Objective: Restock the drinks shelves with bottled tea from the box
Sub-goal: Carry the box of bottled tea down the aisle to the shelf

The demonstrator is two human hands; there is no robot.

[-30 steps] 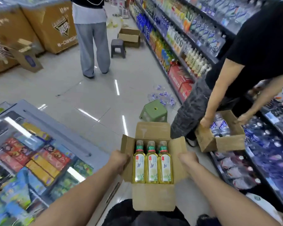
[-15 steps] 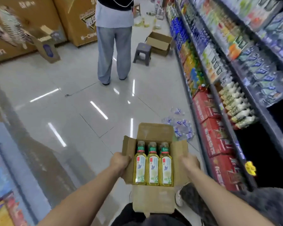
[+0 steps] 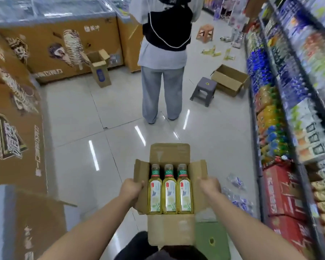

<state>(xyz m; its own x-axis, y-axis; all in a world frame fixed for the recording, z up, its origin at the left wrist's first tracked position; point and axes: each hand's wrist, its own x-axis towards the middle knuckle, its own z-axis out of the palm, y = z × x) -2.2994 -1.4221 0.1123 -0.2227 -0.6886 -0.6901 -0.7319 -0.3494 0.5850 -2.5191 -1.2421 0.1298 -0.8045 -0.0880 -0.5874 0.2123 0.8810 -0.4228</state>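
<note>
Turned left since the frame half a second ago, bringing the standing person point(image 3: 162, 72) from upper left to dead ahead and a green stool point(image 3: 212, 239) into view below the box's near right corner. Still carrying the cardboard box point(image 3: 170, 229) in front of the body, flaps open; inside, three tea bottles point(image 3: 169, 190) side by side, touching, caps pointing away. Gripping the left side flap with the left hand point(image 3: 130, 188), fingers curled over its edge; gripping the right flap with the right hand point(image 3: 209, 185) likewise. Drinks shelves point(image 3: 289, 91) along the right, apart from the box; red cartons point(image 3: 281, 194) at their bottom level. Further down the aisle: grey stool point(image 3: 204, 91) just beside an empty open carton point(image 3: 229, 79).
</note>
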